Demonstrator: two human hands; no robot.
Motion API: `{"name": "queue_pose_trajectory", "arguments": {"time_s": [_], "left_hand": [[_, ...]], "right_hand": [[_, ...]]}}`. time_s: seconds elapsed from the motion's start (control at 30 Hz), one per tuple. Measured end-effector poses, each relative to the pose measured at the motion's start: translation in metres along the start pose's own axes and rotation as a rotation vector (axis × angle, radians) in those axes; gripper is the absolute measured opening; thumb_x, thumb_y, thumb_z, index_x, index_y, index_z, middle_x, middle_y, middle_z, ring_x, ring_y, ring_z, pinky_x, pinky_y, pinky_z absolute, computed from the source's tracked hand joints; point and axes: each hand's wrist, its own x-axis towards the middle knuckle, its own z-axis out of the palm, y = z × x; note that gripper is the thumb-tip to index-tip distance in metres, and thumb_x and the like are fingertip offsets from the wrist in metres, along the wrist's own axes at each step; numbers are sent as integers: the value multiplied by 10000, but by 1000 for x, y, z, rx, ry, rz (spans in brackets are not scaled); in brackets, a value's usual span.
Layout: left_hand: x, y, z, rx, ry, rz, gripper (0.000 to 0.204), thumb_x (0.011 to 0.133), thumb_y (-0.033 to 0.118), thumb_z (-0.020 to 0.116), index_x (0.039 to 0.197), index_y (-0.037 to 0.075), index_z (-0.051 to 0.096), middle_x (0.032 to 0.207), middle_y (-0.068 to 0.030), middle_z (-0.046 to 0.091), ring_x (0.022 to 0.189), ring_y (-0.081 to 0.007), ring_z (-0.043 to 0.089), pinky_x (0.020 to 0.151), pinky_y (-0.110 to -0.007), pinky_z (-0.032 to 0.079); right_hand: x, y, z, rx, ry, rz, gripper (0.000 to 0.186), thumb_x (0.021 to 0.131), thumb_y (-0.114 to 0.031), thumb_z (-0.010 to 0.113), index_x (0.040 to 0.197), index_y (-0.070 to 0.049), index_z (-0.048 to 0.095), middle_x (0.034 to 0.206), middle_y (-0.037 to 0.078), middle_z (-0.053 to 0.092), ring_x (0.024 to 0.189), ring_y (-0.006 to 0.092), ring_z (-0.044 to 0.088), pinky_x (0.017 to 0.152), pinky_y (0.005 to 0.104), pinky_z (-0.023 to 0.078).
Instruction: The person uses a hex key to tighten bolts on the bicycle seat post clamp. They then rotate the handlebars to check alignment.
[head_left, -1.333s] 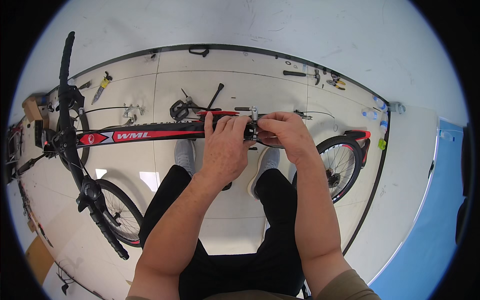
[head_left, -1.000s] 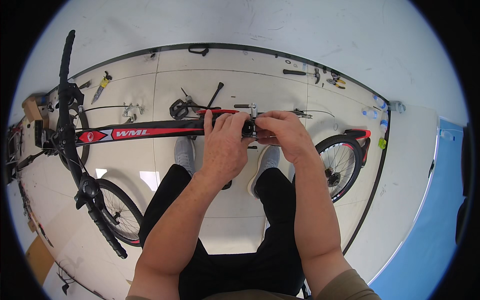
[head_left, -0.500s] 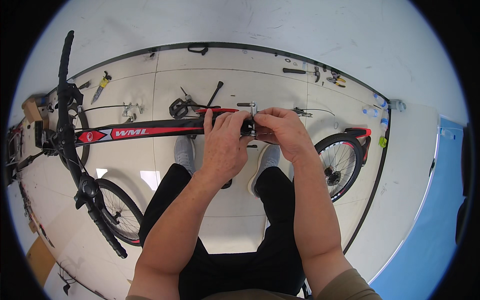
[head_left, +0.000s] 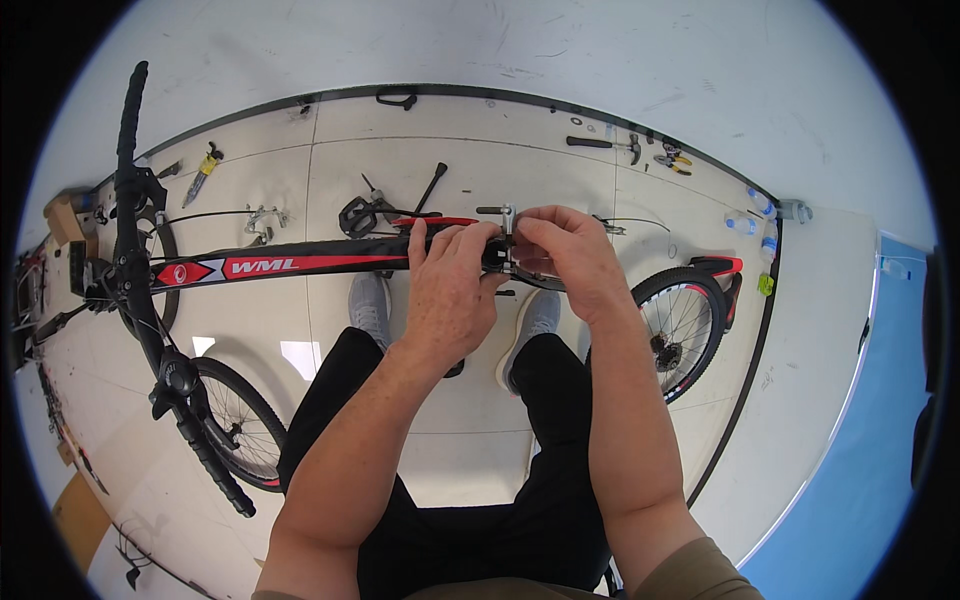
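A black and red bicycle frame (head_left: 330,262) lies across in front of me, its drop handlebar (head_left: 130,270) at the left. My left hand (head_left: 448,285) is closed over the frame's right end, its fingers over the far side. Just right of it is a silver metal part (head_left: 509,220) with a short dark bar, resembling a brake caliper; its lower portion is partly hidden. My right hand (head_left: 580,262) is beside this part, thumb and fingers drawn together in a pinch. What the right fingertips hold, if anything, is hidden.
A wheel (head_left: 690,325) is at the right, another (head_left: 235,420) at lower left. Near the far wall lie a hammer (head_left: 600,143), pliers (head_left: 673,158) and water bottles (head_left: 741,225). A crank with pedal (head_left: 358,215) and a silver brake (head_left: 263,222) rest on the floor.
My right hand has shifted slightly up and rotated, its fingers curling more beside the silver part. That part has moved marginally. My left hand has stayed on the frame.
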Motion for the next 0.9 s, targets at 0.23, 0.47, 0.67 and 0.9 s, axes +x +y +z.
{"name": "queue_pose_trajectory", "arguments": {"time_s": [0.23, 0.47, 0.67, 0.9], "left_hand": [[0, 1, 0, 8, -10, -7, 470, 845, 46, 725, 1276, 72, 542, 1213, -81, 647, 1232, -280, 555, 1202, -588, 188], [1, 1, -2, 5, -21, -3, 471, 847, 55, 727, 1278, 73, 539, 1194, -86, 652, 1229, -282, 557, 1201, -590, 191], [1, 0, -2, 23, -17, 1, 477, 845, 64, 732, 1281, 74, 539, 1198, -89, 656, 1234, -284, 558, 1201, -589, 191], [1, -1, 1, 14, 2, 28, 485, 819, 45, 730, 1265, 52, 538, 1193, -113, 653, 1224, -300, 552, 1185, -597, 198]], "right_hand": [[4, 10, 24, -20, 132, -252, 315, 882, -194, 748, 1076, 45, 683, 925, 73, 710, 820, 126, 655, 730, 258, 532], [6, 5, 29, 66, 195, -205, 290, 862, -209, 783, 990, 42, 715, 907, 83, 711, 817, 130, 648, 733, 265, 528], [8, 7, 26, -24, 177, -204, 256, 889, -159, 754, 1058, 23, 693, 957, 78, 697, 837, 149, 679, 777, 287, 579], [14, 12, 23, 414, 15, -82, 268, 989, -99, 547, 1222, 18, 608, 1023, 120, 693, 908, 194, 678, 843, 335, 552]]}}
